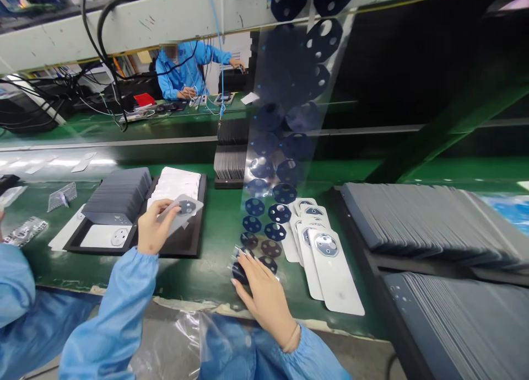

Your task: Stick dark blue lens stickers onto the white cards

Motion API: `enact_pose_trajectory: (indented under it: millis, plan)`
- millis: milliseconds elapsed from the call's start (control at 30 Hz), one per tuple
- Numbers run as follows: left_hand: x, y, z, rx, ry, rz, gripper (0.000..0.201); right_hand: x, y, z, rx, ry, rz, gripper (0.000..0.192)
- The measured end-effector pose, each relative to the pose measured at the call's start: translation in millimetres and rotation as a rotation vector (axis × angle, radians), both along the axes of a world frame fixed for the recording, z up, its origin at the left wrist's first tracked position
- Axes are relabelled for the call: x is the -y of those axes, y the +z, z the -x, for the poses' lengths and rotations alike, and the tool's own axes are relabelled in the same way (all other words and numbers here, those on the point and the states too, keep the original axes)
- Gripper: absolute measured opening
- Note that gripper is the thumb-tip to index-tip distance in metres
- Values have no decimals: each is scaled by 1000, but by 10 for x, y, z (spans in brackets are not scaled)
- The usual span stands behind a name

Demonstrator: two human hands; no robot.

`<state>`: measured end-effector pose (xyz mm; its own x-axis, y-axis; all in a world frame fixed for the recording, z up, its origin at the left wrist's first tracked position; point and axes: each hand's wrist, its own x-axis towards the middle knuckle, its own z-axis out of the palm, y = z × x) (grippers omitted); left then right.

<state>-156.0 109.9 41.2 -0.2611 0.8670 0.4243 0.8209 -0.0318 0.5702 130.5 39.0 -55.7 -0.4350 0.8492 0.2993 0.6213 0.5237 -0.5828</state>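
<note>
R hand (264, 292), fingers extended, lies on clear plastic strip (264, 217) w/ dark-blue octagons (285, 194), prob. steadying it; L hand (157, 225), left of strip, pinches pale flat piece (181, 218).

Your L hand (156, 225) is farther fwd, thumb & index pinched tog., L forearm (111, 308) angled up from lower L. Your R hand (264, 294) sits nearer you, palm dn, fingers approx. straight, thumb spread to the L; R forearm (316, 355) comes from lower R.
</note>
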Motion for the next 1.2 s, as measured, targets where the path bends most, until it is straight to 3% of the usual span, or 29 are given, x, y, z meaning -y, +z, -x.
enact_pose_trajectory:
  millis: [67, 167, 300, 433, 533, 633, 733, 800, 867, 1000, 1200]
  plan:
    - [204, 102, -213, 375, -56, 5, 35, -5, 43, -6, -35, -18, 27, 38]
    - [533, 121, -553, 875, -203, 298, 41, -20, 85, -21, -107, -55, 83, 38]
    - [897, -191, -952, 1308, -381, 745, 42, -70, 103, -51, -227, -170, 200, 38]
    - [1118, -563, -1198, 1553, -383, 788, 44, -156, 138, -108, -391, -285, 330, 31]
    - [1229, -654, -1284, 1643, -383, 744, 55, -174, 202, -172, -536, -332, 372, 40]
    - [1329, -616, -1357, 1697, -484, 712, 66, -73, 279, -226, -603, -409, 322, 33]
    - [1412, -566, -1466, 1785, -650, 695, 77, 114, 333, -254, -493, -358, -26, 19]
    - [1445, -553, -1539, 1832, -714, 670, 81, 237, 357, -272, -330, -256, -256, 28]
    - [1458, -554, -1585, 1834, -730, 635, 87, 332, 384, -308, -196, -182, -316, 33]
    - [1457, -579, -1567, 1752, -724, 650, 95, 423, 486, -449, -186, -92, -172, 26]
    - [1441, -553, -1504, 1575, -766, 765, 68, 329, 659, -654, -539, -160, 359, 21]
